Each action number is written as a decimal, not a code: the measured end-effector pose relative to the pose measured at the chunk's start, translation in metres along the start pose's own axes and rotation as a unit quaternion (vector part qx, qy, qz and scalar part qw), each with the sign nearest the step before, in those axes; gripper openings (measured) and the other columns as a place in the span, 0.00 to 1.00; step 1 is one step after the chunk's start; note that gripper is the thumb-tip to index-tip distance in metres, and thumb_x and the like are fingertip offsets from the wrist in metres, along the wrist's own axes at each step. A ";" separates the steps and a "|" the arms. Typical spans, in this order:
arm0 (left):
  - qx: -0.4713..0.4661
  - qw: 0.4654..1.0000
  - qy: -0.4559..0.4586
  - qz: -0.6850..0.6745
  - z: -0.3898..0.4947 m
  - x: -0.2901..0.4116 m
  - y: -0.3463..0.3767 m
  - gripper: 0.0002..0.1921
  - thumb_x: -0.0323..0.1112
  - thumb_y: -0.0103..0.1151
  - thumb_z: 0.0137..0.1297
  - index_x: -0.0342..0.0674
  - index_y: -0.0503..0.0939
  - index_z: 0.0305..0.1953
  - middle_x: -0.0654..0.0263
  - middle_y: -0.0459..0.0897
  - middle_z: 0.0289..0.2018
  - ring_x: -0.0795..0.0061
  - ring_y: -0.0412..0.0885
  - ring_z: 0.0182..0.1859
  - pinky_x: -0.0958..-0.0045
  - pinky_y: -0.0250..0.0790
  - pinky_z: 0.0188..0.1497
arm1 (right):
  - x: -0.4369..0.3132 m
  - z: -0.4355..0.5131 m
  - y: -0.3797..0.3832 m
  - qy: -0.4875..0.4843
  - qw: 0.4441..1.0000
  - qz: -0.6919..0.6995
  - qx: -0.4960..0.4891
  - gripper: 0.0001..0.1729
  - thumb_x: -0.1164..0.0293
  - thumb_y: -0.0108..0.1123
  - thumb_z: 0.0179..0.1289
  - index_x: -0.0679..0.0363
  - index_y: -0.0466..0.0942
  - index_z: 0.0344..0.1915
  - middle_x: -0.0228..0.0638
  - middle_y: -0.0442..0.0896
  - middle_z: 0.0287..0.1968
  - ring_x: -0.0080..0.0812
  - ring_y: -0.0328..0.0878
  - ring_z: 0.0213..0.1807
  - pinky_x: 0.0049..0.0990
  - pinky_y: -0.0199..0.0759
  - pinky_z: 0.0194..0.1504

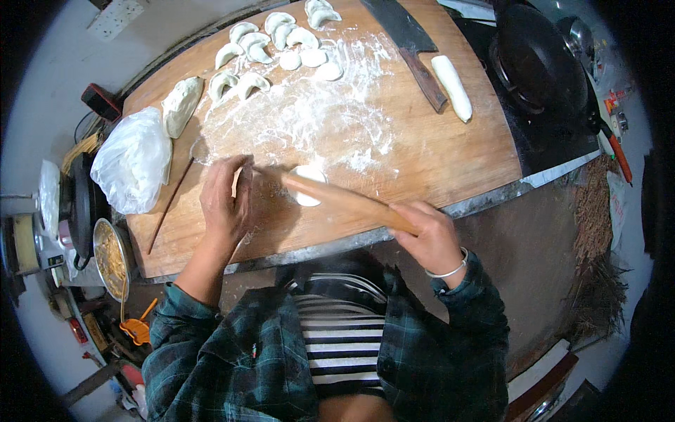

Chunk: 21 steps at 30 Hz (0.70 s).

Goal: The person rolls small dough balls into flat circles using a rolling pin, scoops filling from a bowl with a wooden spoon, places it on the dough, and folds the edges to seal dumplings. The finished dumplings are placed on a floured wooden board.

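My right hand is closed around the thick right end of a wooden rolling pin. The pin slants across a round, flat dough wrapper and covers part of it. Its thin, blurred left end reaches the fingers of my left hand, which are curled above the board. Whether they grip the pin is unclear. Under all of this lies a floured wooden board. Toward its far side are several folded dumplings and three small dough discs.
A cleaver and a dough roll lie at the right. On the left are a dough lump, a plastic bag, a thin stick and a metal bowl of filling. A dark wok stands beyond the board's right edge.
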<state>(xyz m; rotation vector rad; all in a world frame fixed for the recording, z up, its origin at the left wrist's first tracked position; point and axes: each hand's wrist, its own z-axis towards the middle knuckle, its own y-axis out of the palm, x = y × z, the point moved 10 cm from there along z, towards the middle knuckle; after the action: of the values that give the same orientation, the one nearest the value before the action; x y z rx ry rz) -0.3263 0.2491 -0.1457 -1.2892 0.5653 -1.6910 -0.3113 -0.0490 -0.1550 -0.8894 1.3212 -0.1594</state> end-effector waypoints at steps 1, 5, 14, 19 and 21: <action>-0.025 0.998 0.059 0.009 0.004 0.012 0.005 0.16 0.31 0.53 0.60 0.35 0.72 0.50 0.51 0.75 0.47 0.54 0.71 0.54 0.60 0.63 0.54 | -0.005 0.000 0.004 -0.013 1.000 0.011 -0.015 0.21 0.74 0.64 0.47 0.65 0.75 0.45 0.44 0.78 0.37 0.46 0.76 0.38 0.33 0.71 0.38; -0.288 0.920 0.114 0.240 0.028 0.027 0.091 0.29 0.51 0.39 0.66 0.43 0.56 0.65 0.55 0.53 0.66 0.53 0.43 0.70 0.54 0.34 0.69 | -0.003 0.009 0.016 0.020 0.998 0.028 -0.051 0.21 0.76 0.66 0.45 0.68 0.76 0.43 0.43 0.76 0.37 0.41 0.76 0.36 0.29 0.70 0.37; -0.306 0.926 0.122 0.185 0.046 0.074 0.100 0.34 0.58 0.35 0.63 0.47 0.53 0.67 0.55 0.49 0.67 0.54 0.43 0.70 0.50 0.32 0.69 | 0.008 0.010 -0.013 0.012 0.999 -0.028 -0.007 0.21 0.73 0.67 0.46 0.65 0.76 0.43 0.40 0.74 0.37 0.39 0.76 0.36 0.33 0.71 0.36; -0.236 0.948 0.147 0.154 0.066 0.083 0.113 0.31 0.53 0.38 0.65 0.44 0.56 0.65 0.49 0.51 0.66 0.49 0.47 0.68 0.52 0.37 0.68 | 0.028 0.018 -0.023 0.035 0.998 -0.054 0.015 0.19 0.73 0.67 0.47 0.66 0.77 0.41 0.40 0.76 0.39 0.39 0.75 0.36 0.31 0.70 0.38; -0.121 0.972 0.165 0.119 0.087 0.091 0.106 0.28 0.49 0.41 0.65 0.42 0.60 0.62 0.49 0.56 0.64 0.48 0.55 0.65 0.52 0.42 0.66 | 0.033 0.024 -0.030 0.017 0.999 -0.016 0.038 0.18 0.73 0.67 0.47 0.67 0.77 0.41 0.42 0.77 0.38 0.40 0.75 0.36 0.30 0.69 0.38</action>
<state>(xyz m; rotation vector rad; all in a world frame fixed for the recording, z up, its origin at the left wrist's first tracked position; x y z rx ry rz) -0.2093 0.1331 -0.1521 -1.0580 1.1081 -1.6785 -0.2697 -0.0765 -0.1612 -0.8473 1.3234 -0.2492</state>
